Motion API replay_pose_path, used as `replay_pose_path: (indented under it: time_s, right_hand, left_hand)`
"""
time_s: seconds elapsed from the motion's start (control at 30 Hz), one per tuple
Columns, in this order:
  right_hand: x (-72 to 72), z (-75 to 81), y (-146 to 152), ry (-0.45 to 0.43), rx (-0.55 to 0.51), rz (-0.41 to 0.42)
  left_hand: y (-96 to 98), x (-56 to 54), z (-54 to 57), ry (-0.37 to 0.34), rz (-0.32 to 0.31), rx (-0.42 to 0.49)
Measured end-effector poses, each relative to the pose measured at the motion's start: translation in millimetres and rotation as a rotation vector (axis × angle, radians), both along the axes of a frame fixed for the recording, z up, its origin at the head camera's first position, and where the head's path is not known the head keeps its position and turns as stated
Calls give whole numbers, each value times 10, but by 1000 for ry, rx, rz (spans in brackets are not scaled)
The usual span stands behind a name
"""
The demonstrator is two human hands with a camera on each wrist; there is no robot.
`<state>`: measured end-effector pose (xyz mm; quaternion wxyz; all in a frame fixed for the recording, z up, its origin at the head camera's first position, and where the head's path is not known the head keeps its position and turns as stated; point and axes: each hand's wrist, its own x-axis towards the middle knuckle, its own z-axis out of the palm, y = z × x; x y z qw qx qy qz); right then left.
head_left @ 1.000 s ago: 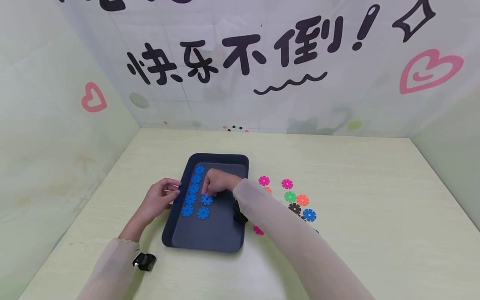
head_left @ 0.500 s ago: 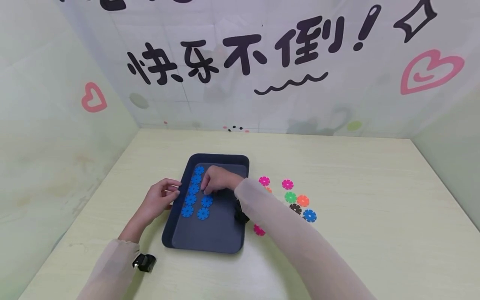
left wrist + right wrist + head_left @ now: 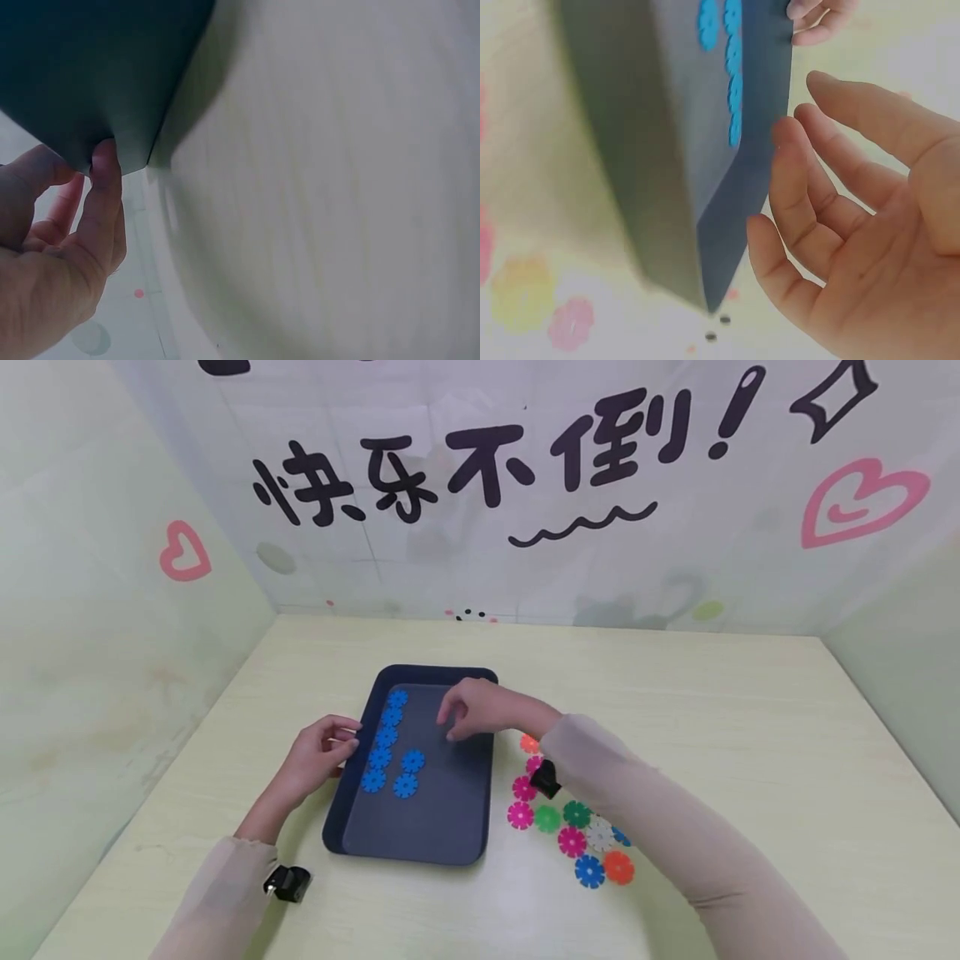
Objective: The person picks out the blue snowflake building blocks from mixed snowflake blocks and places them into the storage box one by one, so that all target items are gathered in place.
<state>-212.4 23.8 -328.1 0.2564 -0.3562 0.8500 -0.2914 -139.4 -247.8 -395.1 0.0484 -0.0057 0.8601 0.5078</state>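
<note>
Right hand [image 3: 483, 706]: fingers loosely bent and parted, nothing between them, above the far right part of a dark blue-grey, rectangular, shallow tray [image 3: 420, 835]. Left hand [image 3: 318, 756]: pinching the tray's left edge, a fingertip against the outer wall. Tray sits left of centre on a pale, wood-grained tabletop [image 3: 750, 735].

Inside: seven blue, round, flat, notched discs [image 3: 406, 786]. Five run in a line along the left wall; two lie in a second line to the right, beside the nearer end of the first.

Outside, right of the tray: a loose scatter of similar notched discs [image 3: 572, 842] in pink, orange, light and dark green, white and blue (some partly covered by the right forearm's pale beige cloth sleeve [image 3: 660, 827], so no count).
</note>
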Motion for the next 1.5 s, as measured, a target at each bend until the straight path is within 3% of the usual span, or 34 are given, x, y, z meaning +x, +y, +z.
replay_pose_path:
  time_s: [0.23,0.53,0.83,1.1,1.5]
  right_hand:
    - [122,-22,507,-10,36,-66]
    - [323,-180,1223,-22,23,-204]
    - [542,-342,1840,15,-12,-262]
    - [652,-519,2062,4,-45,-304]
    - [721,-655,2069,61,-36,-344]
  left_hand:
    - [12,-7,28,8,-3,2]
    - [27,-8,17,8,-1,-2]
    - [27,-16,31,8,-3,-6]
    - [28,-10,29,-4,2,-3]
    - [21,-2,31,3,3,0]
